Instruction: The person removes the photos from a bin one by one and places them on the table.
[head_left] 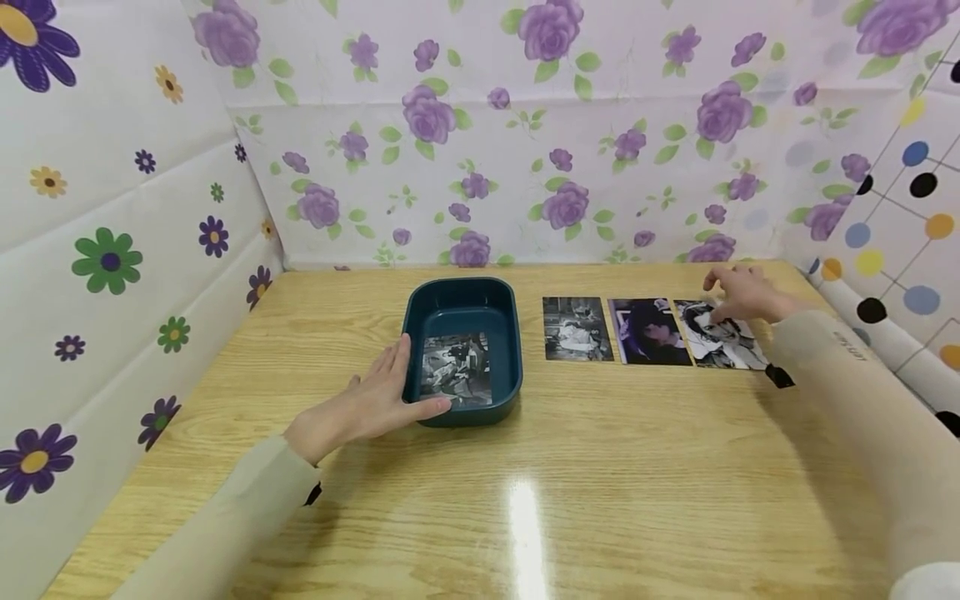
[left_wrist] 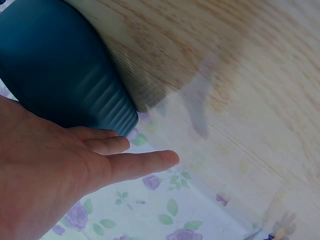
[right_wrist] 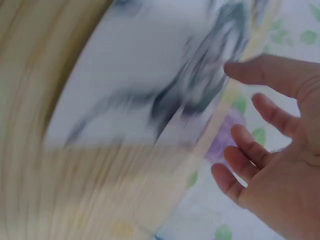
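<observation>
A dark teal rectangular tub stands left of the table's middle, with a black-and-white photo lying flat inside it. My left hand rests against the tub's left side, fingers straight and thumb over its near rim. In the left wrist view, those fingers lie along the tub's ribbed outer wall. Over the rightmost black-and-white photo is my right hand, thumb and fingers spread apart. The right wrist view shows nothing between them; whether the thumb touches that photo I cannot tell.
Left of that photo lie a purple-tinted photo and another black-and-white photo, in a row. The wooden table meets flower-patterned sheets at the back and left, and a dotted sheet on the right.
</observation>
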